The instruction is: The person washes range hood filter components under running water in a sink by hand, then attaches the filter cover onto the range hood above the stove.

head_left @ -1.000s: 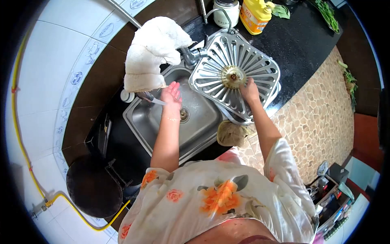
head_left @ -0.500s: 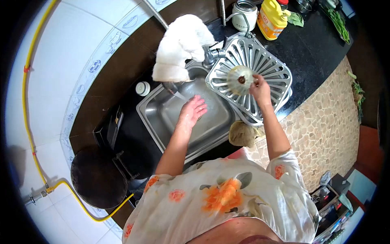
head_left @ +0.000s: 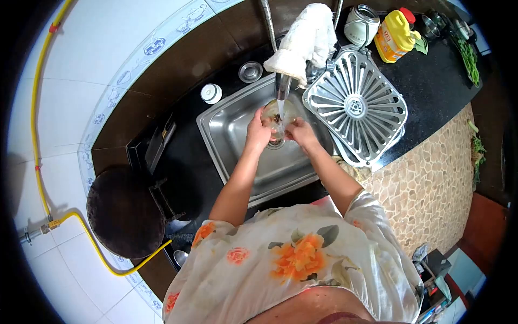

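Over the steel sink (head_left: 218,137), my left hand (head_left: 259,132) and my right hand (head_left: 303,134) grip opposite sides of a round, clear glass bowl (head_left: 290,112). Dark brown bits show near its middle. Water runs into it from the metal tap (head_left: 283,86), which has a white cloth (head_left: 308,40) draped over its upper part. The fingers of both hands are partly hidden behind the glass. To the right of my right hand lies the slotted steel drain tray (head_left: 355,107), with nothing on it.
A white-lidded jar (head_left: 211,94) and a small steel dish (head_left: 250,72) stand behind the sink. A white jar (head_left: 361,25), a yellow jug (head_left: 395,38) and green vegetables (head_left: 467,62) line the counter's far right. A dark round board (head_left: 125,212) is at left.
My right hand has brought the bowl from above the drain tray to beneath the running tap. My left hand, open before, now grips its other side. The view has shifted.
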Demonstrator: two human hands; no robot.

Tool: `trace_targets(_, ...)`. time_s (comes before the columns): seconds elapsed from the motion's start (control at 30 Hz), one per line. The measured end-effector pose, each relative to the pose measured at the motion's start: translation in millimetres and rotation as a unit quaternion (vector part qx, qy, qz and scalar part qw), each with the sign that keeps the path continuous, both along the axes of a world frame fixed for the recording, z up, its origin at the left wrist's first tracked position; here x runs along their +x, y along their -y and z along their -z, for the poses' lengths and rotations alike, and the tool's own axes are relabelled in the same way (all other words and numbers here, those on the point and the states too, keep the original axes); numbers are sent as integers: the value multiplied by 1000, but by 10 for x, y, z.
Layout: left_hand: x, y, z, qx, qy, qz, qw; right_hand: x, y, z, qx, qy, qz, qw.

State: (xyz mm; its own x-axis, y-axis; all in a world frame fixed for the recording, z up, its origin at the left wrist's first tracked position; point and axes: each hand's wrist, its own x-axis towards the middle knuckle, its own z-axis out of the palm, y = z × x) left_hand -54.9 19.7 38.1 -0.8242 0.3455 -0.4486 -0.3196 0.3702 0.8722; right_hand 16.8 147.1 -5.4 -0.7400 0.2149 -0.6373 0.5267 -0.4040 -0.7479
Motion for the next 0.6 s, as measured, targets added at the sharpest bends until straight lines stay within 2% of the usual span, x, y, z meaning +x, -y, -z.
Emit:
trace_targets(0.03,-5,44,56,1,2,0,1000,-4,25,-11,1,2,0,1000)
trace_targets(0.1,-29,165,266,44,165,-78,982,-29,49,-40,51,-34,25,998)
trace_targets(0.13,-19,206,414,47,166,-79,982,-29,46,41,54,-34,24,998)
trace_targets(0.2,58,298,775,115,350,-76,926,32,59,202,88,-171,-50,980)
trace_targets(0.23,134,204,902,170,379,-77,906,72,73,151,89,-166,-50,981)
trace_targets(0.27,197,145,1017,171,383,-76,904,103,83,101,173,-191,-81,963)
trace_targets(0.3,243,52,927,213,414,-117,877,113,91,-1,255,-214,-111,936)
trace_targets(0.33,286,-60,819,253,443,-156,846,103,93,-172,258,-211,-109,936)
trace_targets(0.4,247,-237,722,278,469,-215,811,60,81,-445,434,-289,-147,841)
trace_targets(0.43,167,-163,928,444,513,1,735,-26,38,-399,478,-333,-93,808)
trace_targets(0.47,143,-131,1132,497,552,79,665,-124,-49,-354,479,-332,-87,808)
trace_targets(0.5,115,-117,1207,537,581,169,587,-227,-143,-325,411,-251,-85,872)
trace_targets(0.53,87,-145,1036,563,593,260,514,-317,-220,-256,333,-169,-80,924)
trace_targets(0.57,169,-111,852,465,544,63,696,-411,-268,-186,329,-170,-69,926)
trace_targets(0.6,216,-86,623,329,444,-136,822,-500,-288,-129,241,-77,-29,967)
